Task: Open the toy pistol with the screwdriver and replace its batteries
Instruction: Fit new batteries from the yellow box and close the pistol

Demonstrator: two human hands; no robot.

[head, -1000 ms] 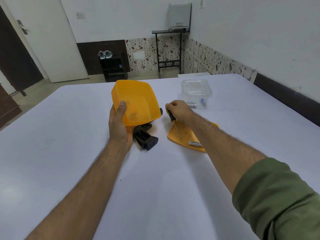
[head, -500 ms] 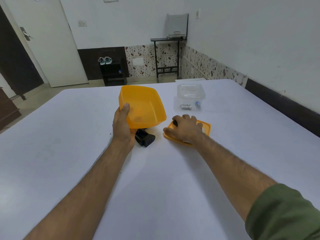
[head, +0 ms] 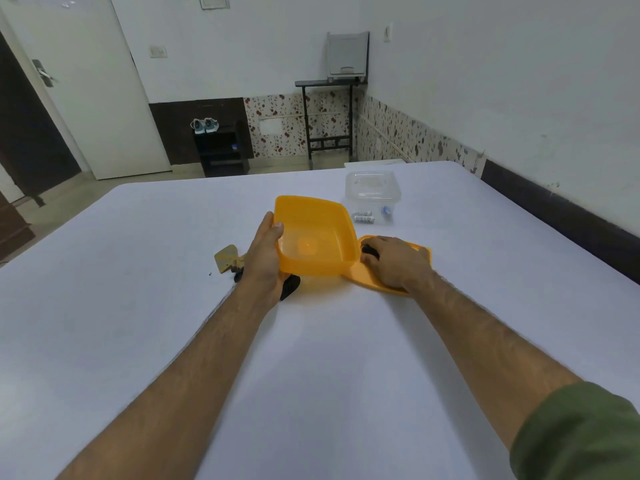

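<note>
White sheeted worktop (head: 311, 358): left hand (head: 265, 258) grasps the orange plastic tub (head: 317, 237); right hand (head: 393, 263) covers a black-handled screwdriver (head: 370, 251), its grip unclear. Lowering the tub could trap the black toy pistol (head: 289, 287).

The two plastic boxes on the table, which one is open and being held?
The orange box, gripped at its rim by the left hand. The clear box behind it sits lidded and untouched.
</note>
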